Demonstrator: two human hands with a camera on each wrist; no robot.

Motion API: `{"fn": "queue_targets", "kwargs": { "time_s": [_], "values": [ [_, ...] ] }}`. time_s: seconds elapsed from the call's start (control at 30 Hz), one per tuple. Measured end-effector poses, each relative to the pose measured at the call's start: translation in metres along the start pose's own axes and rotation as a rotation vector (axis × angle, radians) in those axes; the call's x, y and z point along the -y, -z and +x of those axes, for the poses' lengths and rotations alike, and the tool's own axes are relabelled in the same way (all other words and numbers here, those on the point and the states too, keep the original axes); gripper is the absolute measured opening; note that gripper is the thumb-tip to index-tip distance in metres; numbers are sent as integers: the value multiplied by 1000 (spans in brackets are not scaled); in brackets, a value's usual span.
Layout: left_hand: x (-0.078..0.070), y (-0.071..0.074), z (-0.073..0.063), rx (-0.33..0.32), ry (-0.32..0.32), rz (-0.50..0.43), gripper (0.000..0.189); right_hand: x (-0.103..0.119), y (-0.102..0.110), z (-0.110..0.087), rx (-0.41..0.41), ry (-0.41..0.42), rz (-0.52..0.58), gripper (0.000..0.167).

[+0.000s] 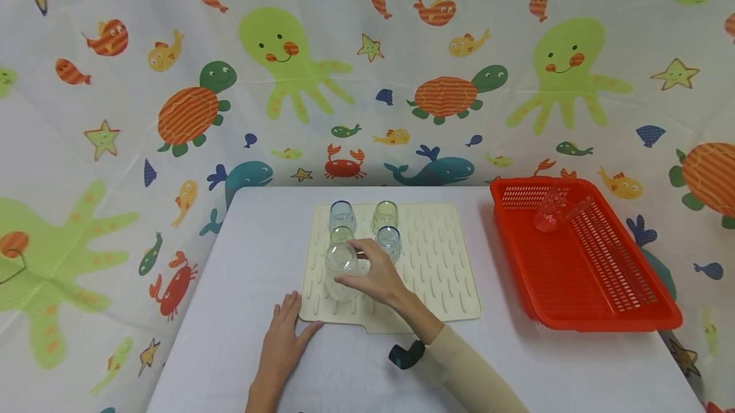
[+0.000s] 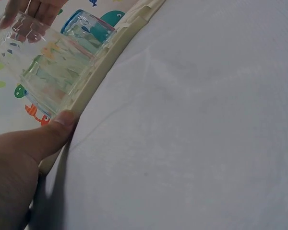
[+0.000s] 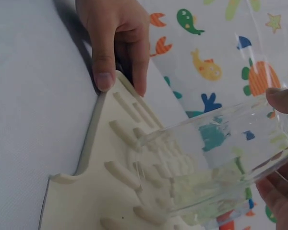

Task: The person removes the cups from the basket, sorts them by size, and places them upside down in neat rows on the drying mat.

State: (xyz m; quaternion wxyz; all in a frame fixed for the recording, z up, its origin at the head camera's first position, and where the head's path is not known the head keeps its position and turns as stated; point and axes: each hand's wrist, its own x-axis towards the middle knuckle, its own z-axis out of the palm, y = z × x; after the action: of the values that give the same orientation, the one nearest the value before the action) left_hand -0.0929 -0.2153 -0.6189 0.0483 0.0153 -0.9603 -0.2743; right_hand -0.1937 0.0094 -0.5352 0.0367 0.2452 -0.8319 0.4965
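Observation:
My right hand (image 1: 379,277) holds a tall clear glass (image 1: 337,267) near its top, thumb on one side and fingers on the other. The glass is upside down, its wide mouth at the cream drying mat (image 1: 439,272). Behind it stand two blue-tinted glasses, one farther back (image 1: 342,214) and one nearer (image 1: 388,242), and two green-tinted glasses, one at the back right (image 1: 386,214) and one just behind the clear glass (image 1: 342,233). At the mat's front left corner rests my left hand (image 1: 282,341), fingers extended, its thumb (image 2: 62,122) against the mat's edge.
A red plastic basket (image 1: 574,292) with slotted sides stands at the right of the white-covered table (image 1: 247,240). Pinkish-looking clear glassware (image 1: 548,212) lies toward its back. A cloth curtain (image 1: 321,145) printed with sea animals hangs behind the table.

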Motion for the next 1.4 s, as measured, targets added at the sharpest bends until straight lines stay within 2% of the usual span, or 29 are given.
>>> {"fn": "queue_targets", "kwargs": {
  "time_s": [0.53,0.83,1.17,1.4],
  "values": [
    [-2,-1,-1,0,6,9,88,5,3,0,61,8,-58,70],
    [-3,0,-2,0,6,1,88,6,5,0,88,-32,-67,73],
    [-2,-1,-2,-13,8,4,88,12,16,0,73,-13,-47,69],
    [-4,1,-2,13,31,-16,87,20,32,-1,36,-11,-117,65]
  ]
}}
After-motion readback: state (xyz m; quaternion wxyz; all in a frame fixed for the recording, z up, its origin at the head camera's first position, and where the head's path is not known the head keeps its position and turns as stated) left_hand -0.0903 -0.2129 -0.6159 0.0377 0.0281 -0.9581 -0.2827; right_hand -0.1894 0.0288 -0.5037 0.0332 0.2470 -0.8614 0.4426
